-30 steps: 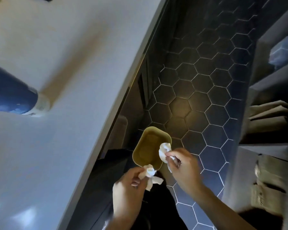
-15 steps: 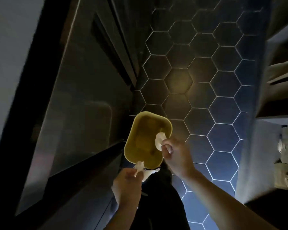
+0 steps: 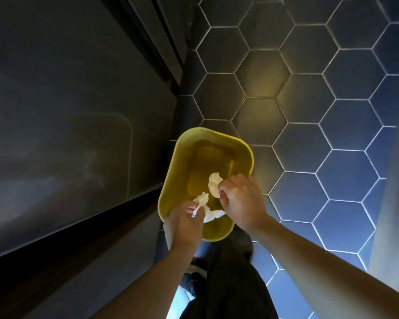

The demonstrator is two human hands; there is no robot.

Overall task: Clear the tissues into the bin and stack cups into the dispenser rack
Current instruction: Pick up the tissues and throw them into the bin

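Your left hand (image 3: 184, 223) pinches a crumpled white tissue (image 3: 203, 204) between thumb and fingertips, right over the near rim of the yellow bin (image 3: 184, 148), with part of the tissue trailing down inside the opening. Your right hand (image 3: 242, 201) pinches a second white tissue (image 3: 214, 185) at its fingertips, held over the mouth of the bin just beside the right rim. Both hands sit close together above the near end of the bin, the two tissues apart from each other. You see the bin from above, standing on a dark floor of hexagonal tiles (image 3: 309, 88) with pale grout, tight against a dark cabinet front (image 3: 67, 100) on your left. Your dark trouser leg (image 3: 230, 284) shows below the bin, between your forearms.
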